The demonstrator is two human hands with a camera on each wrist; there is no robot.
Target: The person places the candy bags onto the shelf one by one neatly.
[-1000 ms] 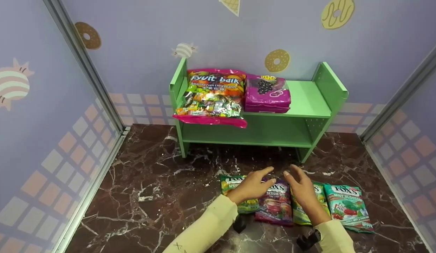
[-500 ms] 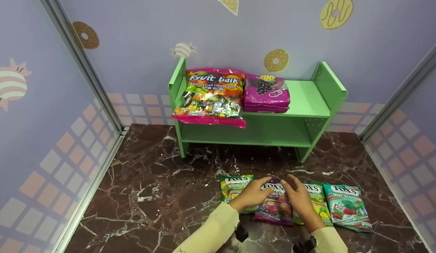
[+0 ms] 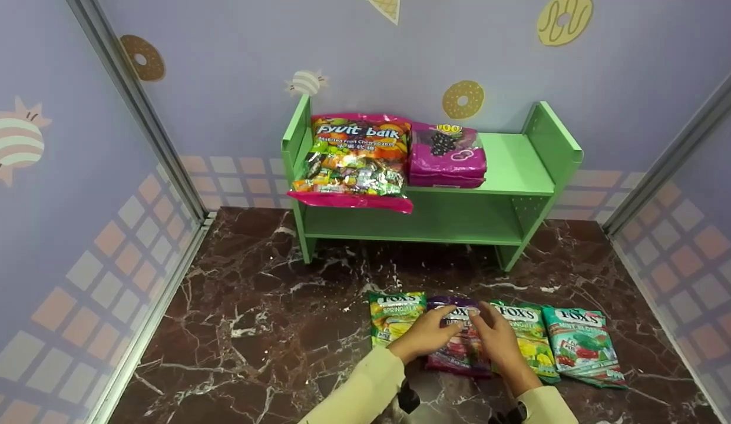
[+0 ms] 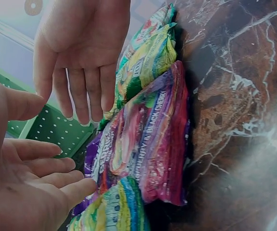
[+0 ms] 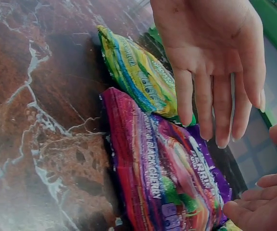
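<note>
Both hands are over a purple Fox's Berries candy bag (image 3: 456,359), which lies on the dark marbled surface. My left hand (image 3: 430,331) is on the bag's left side and my right hand (image 3: 499,340) on its right, palms facing each other. In the left wrist view the fingers of the left hand (image 4: 37,183) are spread and nearly straight, and the right hand (image 4: 83,53) hangs with fingers straight. Nothing is held. Whether any fingertip touches the bag cannot be told. A yellow-green Fox's bag (image 3: 394,315) lies just left of the purple one.
To the right lie another yellow-green Fox's bag (image 3: 527,335) and a teal Fox's Mint bag (image 3: 586,347). Behind stands a green two-tier shelf (image 3: 512,162) bearing a large fruit chew bag (image 3: 359,156) and a purple pack (image 3: 447,159). Patterned walls (image 3: 224,88) enclose the space.
Both hands have come down and nearer to me, from above the top end of the purple candy bag to over its middle. The bags and shelf stay where they were.
</note>
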